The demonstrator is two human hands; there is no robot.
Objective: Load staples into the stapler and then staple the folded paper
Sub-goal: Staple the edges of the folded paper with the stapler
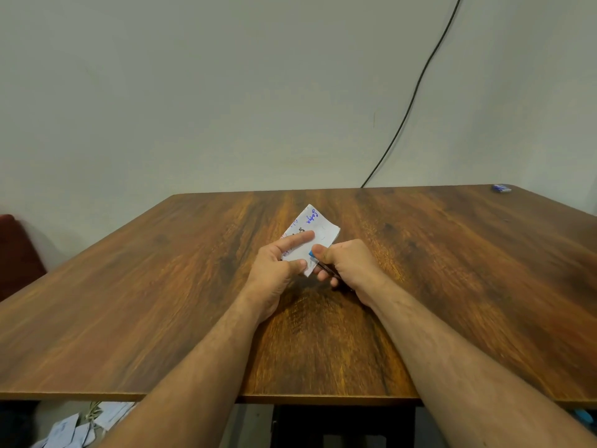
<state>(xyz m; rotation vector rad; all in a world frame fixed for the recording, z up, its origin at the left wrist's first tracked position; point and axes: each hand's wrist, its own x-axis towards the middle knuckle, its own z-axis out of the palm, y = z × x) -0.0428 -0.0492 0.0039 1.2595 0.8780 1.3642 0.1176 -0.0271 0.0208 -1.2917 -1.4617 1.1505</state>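
While gripped: folded paper (310,236), stapler (313,255)

- You face a plain, pale grey-green wall (226,92), evenly lit, with no strong shadows.
- A thin black cable (416,88) runs down your wall from the upper right and drops behind the table's far edge.
- Your wooden table (161,302) fills the lower frame, its dark brown grain streaked with orange.
- A dark red seat (16,250) sits at your far left, against the wall.
- Scattered white papers (77,428) lie on the floor below your table's near edge.
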